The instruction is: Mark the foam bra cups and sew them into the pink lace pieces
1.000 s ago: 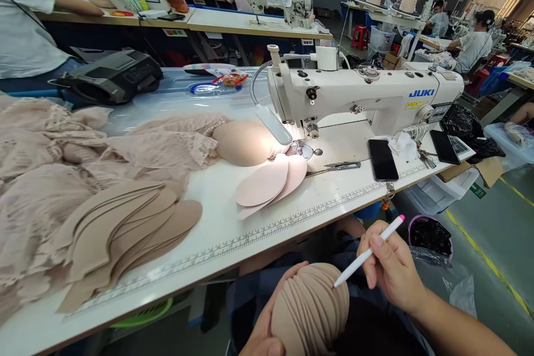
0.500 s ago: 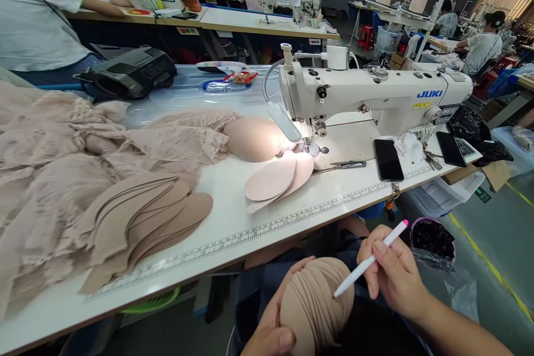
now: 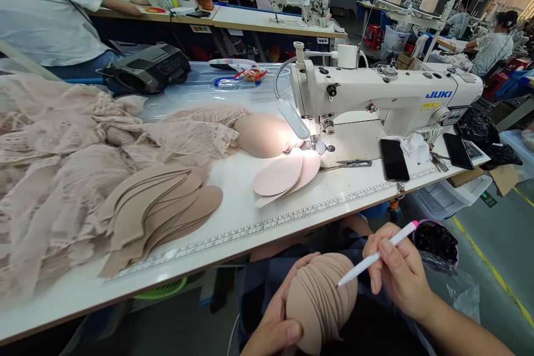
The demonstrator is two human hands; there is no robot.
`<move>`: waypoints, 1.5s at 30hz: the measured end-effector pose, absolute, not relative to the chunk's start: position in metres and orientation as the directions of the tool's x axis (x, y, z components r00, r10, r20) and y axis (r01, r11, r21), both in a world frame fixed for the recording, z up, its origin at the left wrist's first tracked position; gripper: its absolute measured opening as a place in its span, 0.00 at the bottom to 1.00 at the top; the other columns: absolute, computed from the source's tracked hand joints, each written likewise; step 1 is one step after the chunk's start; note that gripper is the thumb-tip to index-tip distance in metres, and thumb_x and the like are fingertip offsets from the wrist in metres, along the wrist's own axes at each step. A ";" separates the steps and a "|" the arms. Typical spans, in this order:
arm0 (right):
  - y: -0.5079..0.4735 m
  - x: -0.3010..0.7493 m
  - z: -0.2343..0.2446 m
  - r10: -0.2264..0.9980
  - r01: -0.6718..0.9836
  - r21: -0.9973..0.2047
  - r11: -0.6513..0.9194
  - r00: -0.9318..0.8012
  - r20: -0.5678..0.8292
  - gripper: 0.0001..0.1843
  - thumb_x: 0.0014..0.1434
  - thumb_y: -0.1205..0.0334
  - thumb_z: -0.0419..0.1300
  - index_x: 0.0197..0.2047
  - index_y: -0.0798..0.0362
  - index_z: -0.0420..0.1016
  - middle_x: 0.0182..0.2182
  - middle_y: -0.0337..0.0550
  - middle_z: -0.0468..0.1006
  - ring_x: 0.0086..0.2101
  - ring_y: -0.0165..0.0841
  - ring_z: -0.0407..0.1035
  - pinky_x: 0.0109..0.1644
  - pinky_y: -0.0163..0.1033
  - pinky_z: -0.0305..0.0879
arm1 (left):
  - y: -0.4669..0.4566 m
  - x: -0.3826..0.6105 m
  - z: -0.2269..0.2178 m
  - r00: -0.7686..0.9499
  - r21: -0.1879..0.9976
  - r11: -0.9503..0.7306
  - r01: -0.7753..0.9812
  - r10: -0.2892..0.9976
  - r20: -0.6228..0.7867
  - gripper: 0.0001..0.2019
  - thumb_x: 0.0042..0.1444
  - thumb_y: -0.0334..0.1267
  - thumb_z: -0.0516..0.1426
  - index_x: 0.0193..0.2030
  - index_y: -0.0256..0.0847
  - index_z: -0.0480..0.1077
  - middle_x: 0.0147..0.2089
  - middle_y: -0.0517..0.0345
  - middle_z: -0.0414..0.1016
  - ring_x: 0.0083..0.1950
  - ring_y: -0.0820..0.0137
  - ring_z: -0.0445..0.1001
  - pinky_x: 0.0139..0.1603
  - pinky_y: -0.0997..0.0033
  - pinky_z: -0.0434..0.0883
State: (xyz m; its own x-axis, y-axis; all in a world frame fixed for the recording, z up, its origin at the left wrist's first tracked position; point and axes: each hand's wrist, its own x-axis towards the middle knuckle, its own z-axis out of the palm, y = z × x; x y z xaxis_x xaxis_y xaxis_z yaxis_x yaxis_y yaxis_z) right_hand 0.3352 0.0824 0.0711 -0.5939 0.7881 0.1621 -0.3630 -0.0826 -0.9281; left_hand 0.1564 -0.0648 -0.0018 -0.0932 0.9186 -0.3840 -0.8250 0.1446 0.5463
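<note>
Over my lap, my left hand (image 3: 280, 311) is closed round a fanned stack of beige bra cup pads (image 3: 321, 300), with the thumb in front. My right hand (image 3: 396, 270) grips a white marker pen (image 3: 377, 256) with a pink end, its tip at the face of the stack. A small dark mark shows near the tip. On the table above lie pale pink oval pads (image 3: 279, 175) and a pile of beige curved fabric pieces (image 3: 162, 217).
A white sewing machine (image 3: 387, 94) stands on the table, its lamp lit over a beige cup (image 3: 262, 134). Lace fabric (image 3: 70, 178) covers the left side. Thread snips (image 3: 352, 163) and a phone (image 3: 394, 160) lie near the ruler edge (image 3: 267, 225). Other people sit at machines behind.
The view has shifted slightly, so the table appears further right. The pen tip has lifted a little from the pads, and a small mark now shows there. Both hands keep their holds.
</note>
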 end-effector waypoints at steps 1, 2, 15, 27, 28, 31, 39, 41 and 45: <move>0.083 0.335 0.072 0.790 -0.355 -0.932 -0.077 -0.592 0.160 0.16 0.81 0.50 0.55 0.43 0.50 0.75 0.19 0.33 0.77 0.23 0.31 0.66 0.36 0.38 0.62 | -0.064 0.156 -0.002 -0.089 0.544 0.141 -0.827 0.923 -0.374 0.48 0.37 0.47 0.81 0.67 0.53 0.72 0.70 0.42 0.76 0.67 0.29 0.75 0.60 0.34 0.79; 0.083 0.335 0.072 0.784 -0.343 -0.936 -0.074 -0.600 0.158 0.16 0.81 0.50 0.56 0.42 0.50 0.75 0.19 0.33 0.77 0.23 0.30 0.65 0.36 0.38 0.61 | -0.063 0.157 -0.002 -0.075 0.539 0.139 -0.831 0.932 -0.356 0.47 0.38 0.47 0.81 0.67 0.52 0.73 0.70 0.42 0.76 0.67 0.29 0.75 0.61 0.35 0.78; 0.083 0.331 0.077 0.773 -0.295 -0.955 -0.023 -0.611 0.170 0.17 0.80 0.49 0.56 0.42 0.50 0.73 0.20 0.34 0.77 0.22 0.30 0.66 0.34 0.38 0.63 | -0.060 0.159 0.013 -0.029 0.539 0.170 -0.825 0.939 -0.342 0.46 0.40 0.47 0.81 0.67 0.51 0.73 0.70 0.40 0.75 0.68 0.31 0.75 0.65 0.37 0.75; 0.083 0.329 0.074 0.785 -0.323 -0.939 -0.114 -0.609 0.114 0.19 0.79 0.46 0.56 0.41 0.50 0.74 0.19 0.34 0.77 0.21 0.30 0.65 0.32 0.37 0.63 | -0.052 0.160 0.019 -0.043 0.507 0.116 -0.854 0.956 -0.290 0.41 0.40 0.42 0.81 0.63 0.49 0.76 0.67 0.42 0.79 0.64 0.38 0.80 0.60 0.44 0.79; 0.083 0.329 0.075 0.788 -0.311 -0.944 -0.105 -0.606 0.112 0.19 0.79 0.45 0.57 0.41 0.50 0.74 0.19 0.35 0.76 0.20 0.31 0.65 0.31 0.37 0.63 | -0.052 0.160 0.019 -0.038 0.502 0.116 -0.857 0.958 -0.286 0.41 0.40 0.42 0.80 0.64 0.48 0.75 0.67 0.42 0.79 0.63 0.38 0.80 0.60 0.44 0.79; 0.082 0.328 0.077 0.767 -0.291 -0.951 -0.101 -0.632 0.113 0.19 0.78 0.45 0.57 0.41 0.50 0.73 0.18 0.33 0.75 0.18 0.30 0.64 0.29 0.37 0.64 | -0.052 0.160 0.017 -0.030 0.516 0.123 -0.847 0.960 -0.279 0.42 0.41 0.44 0.80 0.65 0.49 0.75 0.67 0.43 0.79 0.64 0.37 0.79 0.61 0.43 0.78; 0.082 0.328 0.075 0.760 -0.323 -0.935 -0.146 -0.642 0.103 0.19 0.79 0.45 0.56 0.42 0.50 0.73 0.17 0.33 0.74 0.20 0.31 0.65 0.31 0.37 0.64 | -0.051 0.160 0.022 -0.027 0.525 0.133 -0.841 0.958 -0.286 0.42 0.40 0.45 0.80 0.64 0.47 0.75 0.66 0.42 0.80 0.63 0.38 0.80 0.61 0.44 0.78; 0.082 0.328 0.076 0.763 -0.315 -0.940 -0.131 -0.637 0.107 0.18 0.79 0.46 0.56 0.42 0.50 0.74 0.17 0.34 0.75 0.20 0.31 0.65 0.31 0.37 0.64 | -0.051 0.160 0.022 -0.040 0.521 0.139 -0.842 0.948 -0.316 0.42 0.39 0.45 0.81 0.63 0.47 0.76 0.67 0.41 0.79 0.64 0.38 0.79 0.62 0.43 0.77; 0.080 0.328 0.075 0.731 -0.314 -0.940 -0.138 -0.672 0.117 0.17 0.79 0.48 0.56 0.42 0.50 0.74 0.17 0.33 0.74 0.20 0.30 0.65 0.31 0.37 0.64 | -0.051 0.161 0.023 -0.029 0.512 0.145 -0.847 0.948 -0.316 0.41 0.39 0.44 0.81 0.62 0.49 0.76 0.66 0.43 0.80 0.64 0.38 0.80 0.62 0.44 0.77</move>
